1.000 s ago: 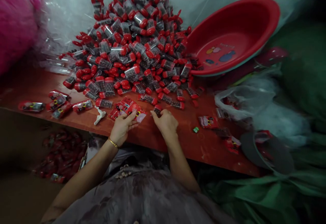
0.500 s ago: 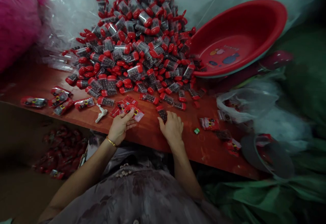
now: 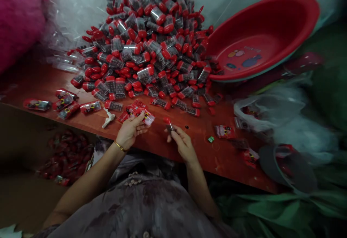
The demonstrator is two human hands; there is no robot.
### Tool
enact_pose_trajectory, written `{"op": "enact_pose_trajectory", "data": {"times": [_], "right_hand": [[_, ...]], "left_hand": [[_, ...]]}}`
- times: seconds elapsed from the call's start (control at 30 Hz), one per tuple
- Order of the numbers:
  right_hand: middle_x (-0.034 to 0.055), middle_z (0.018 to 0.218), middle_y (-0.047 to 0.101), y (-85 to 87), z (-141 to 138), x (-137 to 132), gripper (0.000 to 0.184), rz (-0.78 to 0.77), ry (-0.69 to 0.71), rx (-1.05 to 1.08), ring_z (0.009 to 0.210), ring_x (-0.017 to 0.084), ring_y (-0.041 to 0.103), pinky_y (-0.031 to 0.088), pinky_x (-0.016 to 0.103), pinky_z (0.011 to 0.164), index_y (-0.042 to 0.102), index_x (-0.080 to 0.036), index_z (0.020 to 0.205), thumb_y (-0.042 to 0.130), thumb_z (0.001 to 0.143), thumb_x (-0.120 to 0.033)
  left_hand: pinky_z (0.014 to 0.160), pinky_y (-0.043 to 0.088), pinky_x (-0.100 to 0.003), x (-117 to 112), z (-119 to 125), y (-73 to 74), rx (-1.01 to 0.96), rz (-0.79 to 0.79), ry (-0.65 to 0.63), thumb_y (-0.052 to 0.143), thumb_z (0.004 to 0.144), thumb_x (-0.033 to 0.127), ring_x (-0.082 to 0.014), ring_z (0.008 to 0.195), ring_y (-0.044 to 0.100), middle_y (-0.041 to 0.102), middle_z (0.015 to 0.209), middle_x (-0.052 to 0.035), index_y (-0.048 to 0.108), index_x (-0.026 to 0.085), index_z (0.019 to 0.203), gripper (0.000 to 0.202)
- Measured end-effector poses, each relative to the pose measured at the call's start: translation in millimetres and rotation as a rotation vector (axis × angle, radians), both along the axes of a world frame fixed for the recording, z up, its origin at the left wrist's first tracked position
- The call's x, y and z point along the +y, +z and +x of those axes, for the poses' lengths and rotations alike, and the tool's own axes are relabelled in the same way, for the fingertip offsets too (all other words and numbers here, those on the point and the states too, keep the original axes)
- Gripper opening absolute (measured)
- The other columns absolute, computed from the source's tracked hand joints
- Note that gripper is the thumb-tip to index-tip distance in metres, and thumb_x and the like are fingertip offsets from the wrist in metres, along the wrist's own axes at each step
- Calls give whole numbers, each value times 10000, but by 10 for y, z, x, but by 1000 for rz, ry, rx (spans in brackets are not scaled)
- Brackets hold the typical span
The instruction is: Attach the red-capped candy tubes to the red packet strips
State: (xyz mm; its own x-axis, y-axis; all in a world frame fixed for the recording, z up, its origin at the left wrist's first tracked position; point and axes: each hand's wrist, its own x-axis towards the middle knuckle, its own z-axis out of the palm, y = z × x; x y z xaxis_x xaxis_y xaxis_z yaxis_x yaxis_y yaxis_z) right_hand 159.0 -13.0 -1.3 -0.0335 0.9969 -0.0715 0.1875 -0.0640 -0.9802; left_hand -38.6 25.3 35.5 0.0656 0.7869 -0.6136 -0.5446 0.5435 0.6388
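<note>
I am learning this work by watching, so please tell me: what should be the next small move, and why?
Probably the right hand should bring its red-capped container toward the red printed packets. The container is in its grasp, the left hand has its thumb at the packets, and a gap separates the two.

Gold bangle [image 3: 120,146], mottled greyish top [image 3: 162,205]

Both bare arms reach forward, slanting in toward each other. The left hand [image 3: 128,131] has its thumb straight and its fingers stretched toward the right hand [image 3: 183,142]. The right hand's fingers curl in to pinch with the thumb. The hands stay apart.
</note>
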Motion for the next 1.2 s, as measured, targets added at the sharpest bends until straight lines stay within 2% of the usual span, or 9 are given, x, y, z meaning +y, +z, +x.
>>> {"op": "enact_pose_trajectory", "data": {"times": [0.1, 0.2, 0.4, 0.57, 0.8, 0.9, 1.0, 1.1, 1.2], "right_hand": [[-31, 559, 565, 111, -100, -140, 370, -197, 30, 257, 416, 97, 479, 392, 204, 388, 583, -195, 941, 449, 833, -523], [-54, 501, 494, 178, -166, -202, 354, -273, 25, 315, 394, 89, 452, 388, 189, 361, 581, -198, 912, 498, 808, -525], [-41, 535, 515, 225, -204, -159, 319, -129, 3, 164, 441, 87, 469, 405, 185, 405, 590, -201, 894, 473, 838, -493], [-45, 533, 507, 234, -227, -149, 327, -81, 28, 103, 438, 91, 468, 399, 191, 409, 586, -199, 900, 437, 861, -488], [-36, 562, 535, 209, -209, -181, 311, 8, 28, -21, 462, 88, 480, 396, 191, 437, 593, -196, 938, 409, 905, -445], [-36, 575, 545, 201, -215, -173, 323, -7, 14, 1, 445, 83, 472, 387, 187, 419, 585, -195, 960, 403, 905, -456], [-46, 553, 541, 195, -246, -157, 327, -55, 39, 47, 401, 73, 438, 362, 183, 387, 578, -191, 942, 423, 889, -474], [-52, 539, 539, 189, -282, -155, 340, -81, 45, 93, 366, 64, 403, 346, 184, 365, 568, -189, 924, 434, 874, -497], [-52, 566, 552, 157, -314, -164, 351, -52, -19, 126, 367, 58, 405, 372, 187, 374, 551, -194, 954, 425, 871, -511]], "left_hand": [[531, 492, -233, -10, 8, 1, 19, 17, -8, 832, 496, 442, -133, 560, 632, 684, 645, -29, 635, 134, 713, 425], [551, 498, -237, -37, 26, -16, 50, 52, -35, 817, 524, 450, -137, 596, 642, 705, 722, -48, 656, 133, 746, 419], [547, 496, -233, -74, 40, 14, 105, 105, -59, 842, 466, 436, -138, 568, 634, 709, 694, -64, 686, 116, 717, 435], [556, 496, -242, -79, 34, 87, 142, 137, -96, 848, 444, 415, -129, 548, 611, 705, 666, -51, 716, 111, 716, 428], [583, 484, -243, -75, 56, 0, 263, 275, -77, 814, 528, 392, -128, 567, 586, 688, 624, -16, 717, 133, 650, 303], [640, 487, -246, -86, 65, -13, 275, 341, -112, 812, 550, 344, -136, 620, 600, 705, 676, -21, 734, 141, 691, 259], [726, 493, -258, -102, 85, -20, 236, 357, -87, 830, 522, 283, -141, 692, 621, 725, 774, -30, 743, 146, 783, 308], [704, 495, -256, -115, 110, -62, 239, 324, -63, 844, 488, 261, -136, 670, 615, 716, 754, -26, 729, 138, 774, 331], [662, 491, -245, -126, 134, -125, 233, 304, -66, 851, 468, 256, -124, 628, 599, 698, 709, -13, 709, 132, 750, 339]]}}
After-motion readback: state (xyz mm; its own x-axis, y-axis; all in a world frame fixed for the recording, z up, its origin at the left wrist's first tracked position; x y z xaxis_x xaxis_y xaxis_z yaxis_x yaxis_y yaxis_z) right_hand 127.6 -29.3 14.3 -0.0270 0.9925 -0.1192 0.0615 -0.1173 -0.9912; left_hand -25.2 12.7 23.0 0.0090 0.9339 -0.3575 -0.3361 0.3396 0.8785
